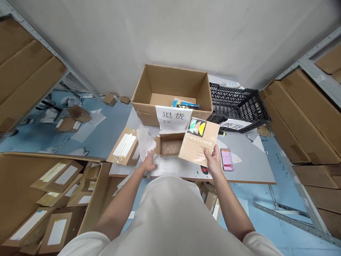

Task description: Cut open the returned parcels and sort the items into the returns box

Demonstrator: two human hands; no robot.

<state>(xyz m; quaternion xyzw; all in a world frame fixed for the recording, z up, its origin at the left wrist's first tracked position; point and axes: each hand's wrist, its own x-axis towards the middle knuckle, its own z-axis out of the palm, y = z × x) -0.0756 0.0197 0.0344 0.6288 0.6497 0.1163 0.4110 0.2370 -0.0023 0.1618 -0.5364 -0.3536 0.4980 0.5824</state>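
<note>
My right hand (213, 161) grips a tan book (198, 149) by its lower right edge, thumb across the cover. The cover has a black panel with green, tan and yellow shapes. In front of me on the table, partly hidden behind the book, lies a small open cardboard box (170, 151). My left hand (149, 163), fingers apart, rests on crumpled white paper (144, 140) just left of that box. Further left is a closed parcel (125, 145) with a white label. A red and black tool (204, 170) peeks out below the book.
A large carton (144, 113) with a paper sign stands at the table's back and holds colourful books (185, 104). Right of it is a black plastic crate (237, 106). A phone (226, 160) lies at right. Parcels fill a big box (102, 177) at lower left; loaded shelves flank both sides.
</note>
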